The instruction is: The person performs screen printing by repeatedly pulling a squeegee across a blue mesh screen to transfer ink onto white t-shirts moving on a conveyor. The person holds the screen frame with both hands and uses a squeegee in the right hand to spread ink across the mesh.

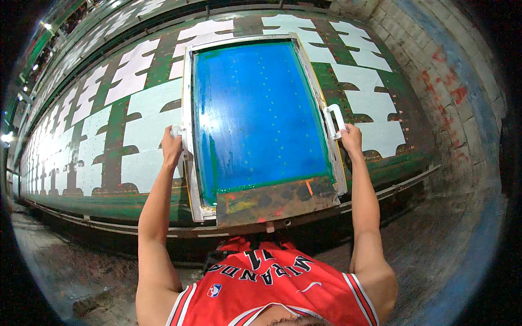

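Note:
Between my arms lies a screen printing frame [187, 103] with pale metal sides and a blue mesh [255, 114] dotted with small light spots. At its left side my left hand [172, 146] is closed round a white handle [176, 131]. My right hand [352, 137] has its fingers closed on the lower part of the matching white handle [337, 115] at the right side. A stained brown panel [277, 200] covers the frame's near end. Under and around the frame, white cut pieces [376, 136] lie flat on a long green and brown table [321, 89].
More rows of white pieces [89, 146] stretch away along the table to the left. A rail [391, 187] runs along the table's near edge. Past the right end stands a block wall [435, 92] with red marks. Another table with white pieces [117, 22] shows at the back left.

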A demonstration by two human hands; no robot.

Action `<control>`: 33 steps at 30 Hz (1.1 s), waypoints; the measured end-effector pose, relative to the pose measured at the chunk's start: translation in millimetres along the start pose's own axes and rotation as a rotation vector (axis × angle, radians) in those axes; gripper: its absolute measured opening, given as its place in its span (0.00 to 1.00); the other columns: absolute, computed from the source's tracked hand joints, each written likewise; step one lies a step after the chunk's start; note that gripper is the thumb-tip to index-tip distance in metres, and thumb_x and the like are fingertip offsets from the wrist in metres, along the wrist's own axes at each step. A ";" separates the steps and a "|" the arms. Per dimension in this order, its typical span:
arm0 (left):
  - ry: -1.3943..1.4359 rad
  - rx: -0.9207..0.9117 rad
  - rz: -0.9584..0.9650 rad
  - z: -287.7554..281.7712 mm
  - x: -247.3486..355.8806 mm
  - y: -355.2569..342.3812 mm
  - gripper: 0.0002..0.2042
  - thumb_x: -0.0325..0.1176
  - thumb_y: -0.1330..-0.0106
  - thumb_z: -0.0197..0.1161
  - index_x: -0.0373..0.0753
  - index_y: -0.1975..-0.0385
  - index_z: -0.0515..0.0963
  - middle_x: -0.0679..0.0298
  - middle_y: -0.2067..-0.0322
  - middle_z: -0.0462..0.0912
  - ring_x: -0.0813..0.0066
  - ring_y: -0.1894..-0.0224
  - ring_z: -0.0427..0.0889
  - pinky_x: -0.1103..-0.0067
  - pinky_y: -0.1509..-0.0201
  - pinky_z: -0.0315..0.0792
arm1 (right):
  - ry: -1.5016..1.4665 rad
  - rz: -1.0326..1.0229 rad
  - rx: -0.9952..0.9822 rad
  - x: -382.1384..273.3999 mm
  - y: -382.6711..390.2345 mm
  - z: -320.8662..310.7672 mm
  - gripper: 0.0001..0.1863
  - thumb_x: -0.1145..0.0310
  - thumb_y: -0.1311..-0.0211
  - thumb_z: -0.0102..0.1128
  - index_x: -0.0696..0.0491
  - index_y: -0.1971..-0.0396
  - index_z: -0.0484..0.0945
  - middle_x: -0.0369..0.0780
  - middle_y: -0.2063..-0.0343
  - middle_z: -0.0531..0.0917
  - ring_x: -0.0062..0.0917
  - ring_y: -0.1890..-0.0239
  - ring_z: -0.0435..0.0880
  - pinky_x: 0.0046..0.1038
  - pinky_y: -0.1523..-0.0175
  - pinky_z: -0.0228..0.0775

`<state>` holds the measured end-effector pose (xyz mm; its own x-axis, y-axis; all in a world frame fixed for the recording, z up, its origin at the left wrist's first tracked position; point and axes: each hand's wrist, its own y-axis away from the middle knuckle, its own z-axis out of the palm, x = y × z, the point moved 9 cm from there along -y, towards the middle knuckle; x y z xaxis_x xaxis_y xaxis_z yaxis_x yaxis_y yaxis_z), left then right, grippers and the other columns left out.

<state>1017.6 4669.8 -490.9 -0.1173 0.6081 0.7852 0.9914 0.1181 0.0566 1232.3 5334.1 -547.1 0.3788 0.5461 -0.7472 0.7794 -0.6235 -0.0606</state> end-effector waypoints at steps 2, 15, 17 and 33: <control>-0.028 0.081 0.067 1.4 0.8 7.2 0.25 0.25 0.39 0.59 0.32 0.39 0.71 0.44 0.59 0.85 0.60 0.69 0.86 0.69 0.69 0.79 | -0.014 0.001 -0.014 13.7 -0.8 0.9 0.15 0.72 0.41 0.64 0.59 0.54 0.85 0.50 0.63 0.89 0.39 0.61 0.89 0.38 0.54 0.78; -0.174 0.181 0.215 16.0 4.4 9.7 0.26 0.27 0.40 0.63 0.32 0.39 0.74 0.41 0.52 0.84 0.49 0.51 0.85 0.65 0.45 0.76 | -0.150 0.083 -0.081 55.9 -1.1 -8.0 0.14 0.75 0.42 0.65 0.61 0.56 0.84 0.47 0.66 0.89 0.32 0.66 0.89 0.33 0.60 0.79; -0.117 0.165 0.204 19.6 7.6 11.2 0.26 0.27 0.41 0.62 0.32 0.39 0.74 0.40 0.52 0.84 0.47 0.51 0.85 0.64 0.45 0.76 | -0.228 0.159 -0.104 62.0 2.3 -8.6 0.14 0.75 0.41 0.64 0.61 0.55 0.84 0.47 0.66 0.89 0.29 0.68 0.89 0.32 0.63 0.79; -0.285 0.092 0.151 36.8 14.2 9.0 0.29 0.29 0.41 0.54 0.36 0.35 0.69 0.35 0.55 0.83 0.38 0.53 0.84 0.57 0.46 0.76 | -0.103 0.058 -0.199 43.0 -0.6 -14.0 0.15 0.74 0.39 0.62 0.63 0.53 0.81 0.48 0.66 0.88 0.36 0.67 0.87 0.36 0.61 0.79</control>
<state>1022.8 4708.4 -502.0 0.0060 0.8178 0.5755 0.9909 0.0726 -0.1136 1255.2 5365.8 -570.0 0.3807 0.4466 -0.8097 0.8447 -0.5242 0.1081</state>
